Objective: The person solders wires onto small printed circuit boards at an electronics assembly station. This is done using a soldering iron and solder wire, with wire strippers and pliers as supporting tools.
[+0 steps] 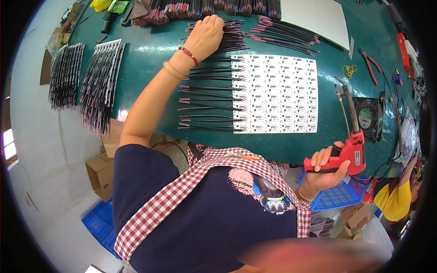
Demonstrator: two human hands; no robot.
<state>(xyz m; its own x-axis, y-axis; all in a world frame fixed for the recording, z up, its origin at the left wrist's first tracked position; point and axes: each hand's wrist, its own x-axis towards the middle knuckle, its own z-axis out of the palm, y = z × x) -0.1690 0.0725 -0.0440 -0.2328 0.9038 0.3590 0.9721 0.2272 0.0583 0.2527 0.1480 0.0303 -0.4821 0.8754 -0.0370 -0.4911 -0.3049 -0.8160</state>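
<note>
My left hand (pixel 207 35) is on a pile of black wires (pixel 234 35) with red and white stripped ends, at the table's far side. Its fingers curl down and close together; the fingertips are hidden. In my right hand (pixel 328 166) is a red soldering gun (pixel 353 154), gripped by the handle, its metal tip pointing up and away. Between the hands lies a white sheet of circuit boards (pixel 275 95) in a grid. Several pairs of black wires (pixel 211 108) lie in rows against its left edge, their ends over the left column of boards.
Wired board strips (pixel 98 68) hang over the table's left edge. More wire bundles (pixel 182 10) and a white panel (pixel 316 20) lie at the back. Red-handled pliers (pixel 372 66), yellow string (pixel 349 71) and a black fan (pixel 368 118) sit right. Another person (pixel 395 200) is at far right.
</note>
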